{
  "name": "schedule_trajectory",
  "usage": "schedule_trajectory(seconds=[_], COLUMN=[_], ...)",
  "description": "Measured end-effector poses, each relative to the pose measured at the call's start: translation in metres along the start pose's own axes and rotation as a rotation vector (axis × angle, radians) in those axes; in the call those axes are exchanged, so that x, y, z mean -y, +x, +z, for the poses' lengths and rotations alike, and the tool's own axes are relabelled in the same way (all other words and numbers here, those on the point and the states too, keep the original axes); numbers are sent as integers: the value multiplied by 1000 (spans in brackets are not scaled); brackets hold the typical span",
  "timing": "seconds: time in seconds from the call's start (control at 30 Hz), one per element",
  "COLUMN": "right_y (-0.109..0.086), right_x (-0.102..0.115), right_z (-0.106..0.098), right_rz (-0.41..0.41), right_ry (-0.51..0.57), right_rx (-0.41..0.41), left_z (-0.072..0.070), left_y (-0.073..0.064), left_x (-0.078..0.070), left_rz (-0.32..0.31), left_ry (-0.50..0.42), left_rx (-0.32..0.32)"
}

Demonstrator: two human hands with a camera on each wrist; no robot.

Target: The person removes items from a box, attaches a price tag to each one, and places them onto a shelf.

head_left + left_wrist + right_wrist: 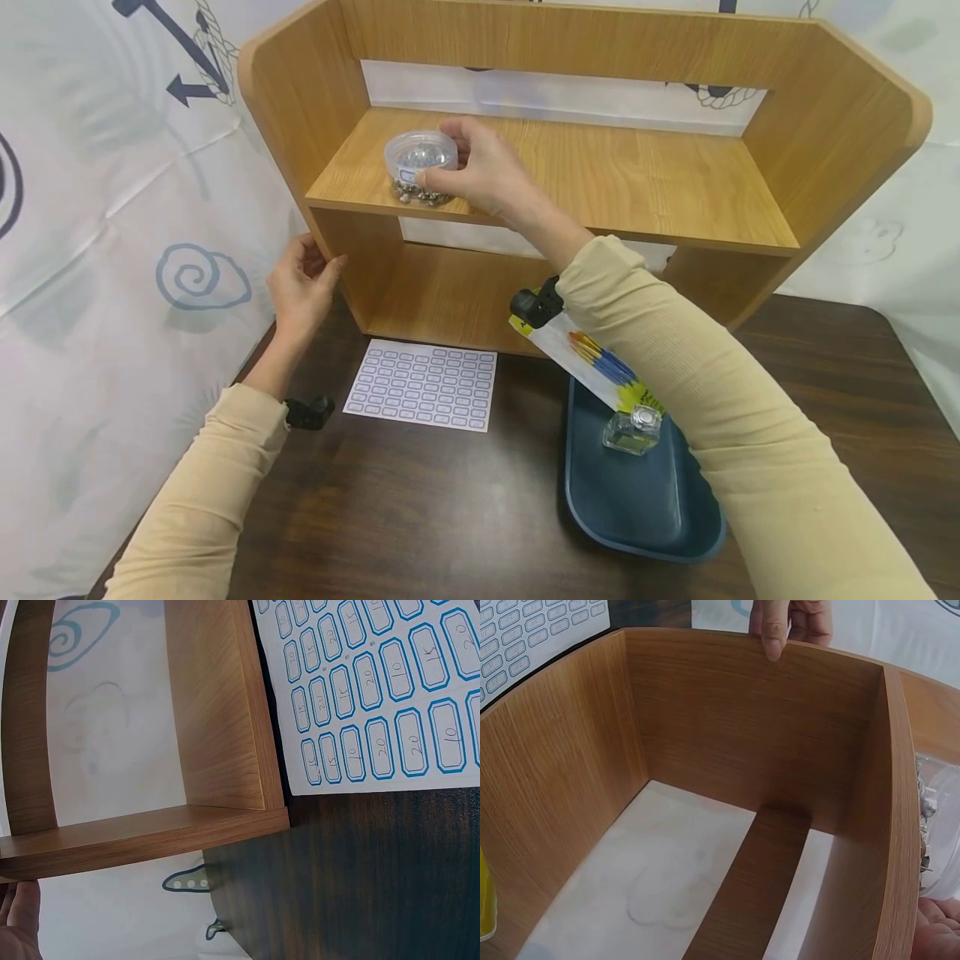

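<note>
My right hand (487,171) holds a clear round plastic jar (422,154) at the left end of the upper board of a wooden desk shelf (600,171). Small metallic pieces lie in the bottom of the jar, and a small blue-edged label (407,177) is on its side, close to my thumb. In the right wrist view, the jar (939,825) is partly cut off by the frame. Lower down, my left hand (300,279) grips the front edge of the shelf's left side panel, thumb on the inner face (774,649).
A label sheet (420,383) with handwritten numbers lies on the dark table (375,517) before the shelf. To the right, a blue tray (637,525) holds a small glass bottle (632,432) and a paintbrush pack (592,358), partly behind my right sleeve.
</note>
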State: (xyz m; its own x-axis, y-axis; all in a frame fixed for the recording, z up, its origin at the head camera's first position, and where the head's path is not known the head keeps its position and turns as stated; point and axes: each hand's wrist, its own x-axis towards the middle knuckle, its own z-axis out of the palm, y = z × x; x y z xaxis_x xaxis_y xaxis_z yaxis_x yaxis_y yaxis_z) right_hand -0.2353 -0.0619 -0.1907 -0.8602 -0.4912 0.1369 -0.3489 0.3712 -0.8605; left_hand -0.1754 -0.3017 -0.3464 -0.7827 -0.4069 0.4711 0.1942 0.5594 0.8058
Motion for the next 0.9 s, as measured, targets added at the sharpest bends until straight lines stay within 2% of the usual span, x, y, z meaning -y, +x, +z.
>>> schedule_trajectory(seconds=[0.37, 0.57, 0.73, 0.9], right_y=[-4, -17, -39, -80], right_x=[-3, -9, -16, -25], right_z=[-4, -14, -24, -39], right_rz=[-9, -18, -68, -149], right_ry=[-28, 32, 114, 189], right_rx=[-7, -79, -171, -248], left_z=[2, 5, 8, 9], left_y=[0, 2, 5, 6], left_x=[-1, 0, 1, 1], left_rz=[-9, -6, 17, 22], left_ry=[-14, -10, -10, -25], left_rx=[3, 10, 12, 13])
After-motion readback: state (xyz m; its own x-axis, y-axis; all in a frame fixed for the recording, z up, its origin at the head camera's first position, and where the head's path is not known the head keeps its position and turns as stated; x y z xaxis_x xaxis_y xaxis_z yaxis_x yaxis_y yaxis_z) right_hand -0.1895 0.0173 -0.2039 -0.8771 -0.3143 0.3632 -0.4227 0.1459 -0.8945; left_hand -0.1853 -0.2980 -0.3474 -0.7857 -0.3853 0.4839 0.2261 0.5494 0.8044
